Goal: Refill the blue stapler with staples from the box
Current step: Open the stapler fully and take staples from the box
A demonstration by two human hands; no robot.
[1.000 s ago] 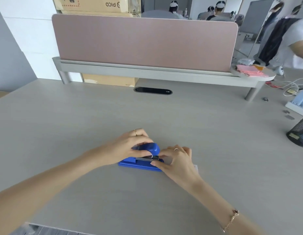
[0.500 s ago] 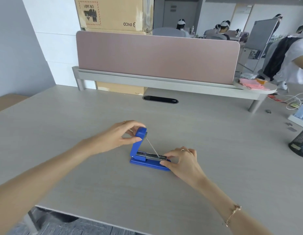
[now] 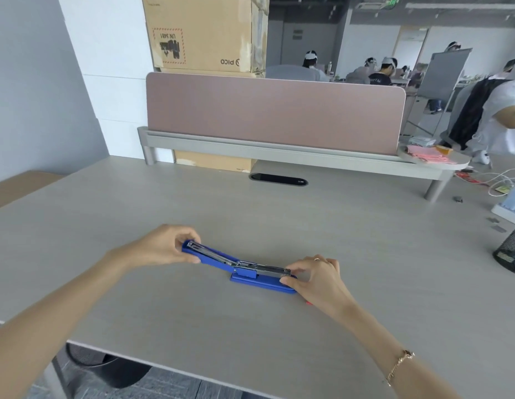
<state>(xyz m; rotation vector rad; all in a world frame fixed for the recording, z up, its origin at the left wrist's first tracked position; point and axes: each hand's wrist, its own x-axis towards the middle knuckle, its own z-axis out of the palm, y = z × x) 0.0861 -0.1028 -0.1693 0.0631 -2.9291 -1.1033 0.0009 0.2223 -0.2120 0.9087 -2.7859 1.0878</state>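
Near the front edge of the pale wood-grain tabletop (image 3: 337, 226) the blue plastic stapler (image 3: 244, 267) lies swung fully open — left hand (image 3: 164, 246) pinching its lid, right hand (image 3: 313, 279) gripping the base — so loading staples seemingly comes next, though no box shows.

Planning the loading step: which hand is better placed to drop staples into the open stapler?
Probably the right hand: its fingertips rest at the metal channel on the stapler. The left hand holds the lid open.

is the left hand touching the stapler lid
Touching: the head view shows the left hand pinching the folded-back stapler lid at its far end.
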